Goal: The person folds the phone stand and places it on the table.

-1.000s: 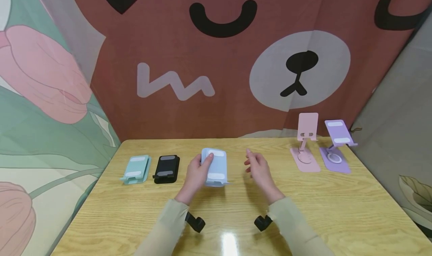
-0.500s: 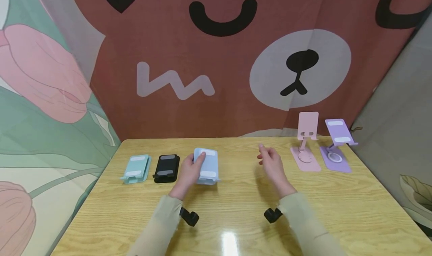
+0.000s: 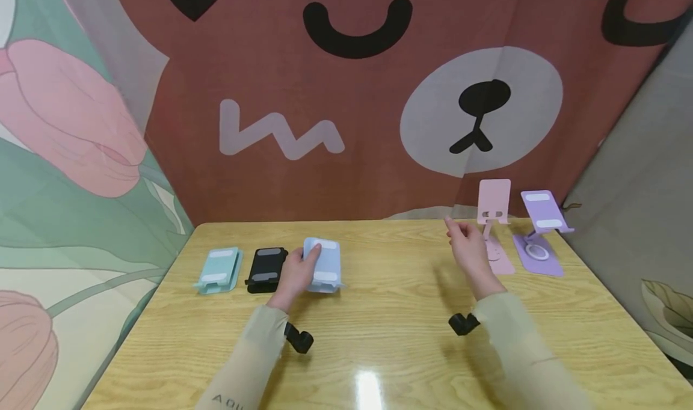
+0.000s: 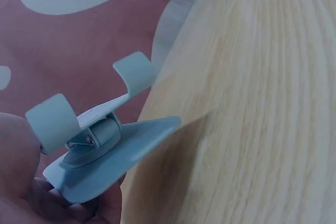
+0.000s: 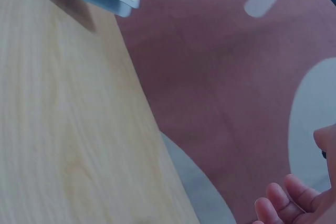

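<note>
Left grip (image 3: 296, 272) partly hides the blue stand (image 3: 327, 262).

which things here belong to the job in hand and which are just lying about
Likely in the job:
light blue stand, held in the left hand
right hand, holding nothing

Seemingly lying about:
folded teal stand
folded black stand
raised pink stand
raised purple stand
patterned backdrop

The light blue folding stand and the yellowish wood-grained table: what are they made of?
The light blue folding stand: probably painted metal or plastic, matte; its plates look thin and evenly coloured.
The yellowish wood-grained table: wood or laminate, fairly glossy; it shows grain streaks and a bright reflection.
</note>
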`<state>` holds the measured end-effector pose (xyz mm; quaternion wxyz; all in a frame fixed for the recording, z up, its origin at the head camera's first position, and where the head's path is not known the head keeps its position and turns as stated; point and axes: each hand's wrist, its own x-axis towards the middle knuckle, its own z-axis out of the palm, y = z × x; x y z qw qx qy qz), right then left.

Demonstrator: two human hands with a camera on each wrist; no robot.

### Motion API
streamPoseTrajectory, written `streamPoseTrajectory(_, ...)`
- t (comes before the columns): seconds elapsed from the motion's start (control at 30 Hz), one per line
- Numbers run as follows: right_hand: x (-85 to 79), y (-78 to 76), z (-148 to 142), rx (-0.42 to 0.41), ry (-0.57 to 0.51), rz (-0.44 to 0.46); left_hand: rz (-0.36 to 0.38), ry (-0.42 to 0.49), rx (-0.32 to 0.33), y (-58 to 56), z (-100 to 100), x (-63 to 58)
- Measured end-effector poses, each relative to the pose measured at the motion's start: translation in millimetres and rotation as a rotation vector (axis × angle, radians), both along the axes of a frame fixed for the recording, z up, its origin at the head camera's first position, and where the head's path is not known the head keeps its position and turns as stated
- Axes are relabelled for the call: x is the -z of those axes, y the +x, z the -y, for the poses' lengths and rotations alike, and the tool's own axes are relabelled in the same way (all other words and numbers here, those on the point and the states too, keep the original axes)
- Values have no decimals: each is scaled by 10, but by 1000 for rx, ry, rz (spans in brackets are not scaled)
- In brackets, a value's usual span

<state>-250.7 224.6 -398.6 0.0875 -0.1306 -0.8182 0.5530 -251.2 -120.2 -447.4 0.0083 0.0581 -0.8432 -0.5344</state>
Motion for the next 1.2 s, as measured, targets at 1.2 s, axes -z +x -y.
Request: streamPoseTrajectory(1.2, -308, -211, -677, 136, 134, -56, 145, -160, 14, -206, 127, 110)
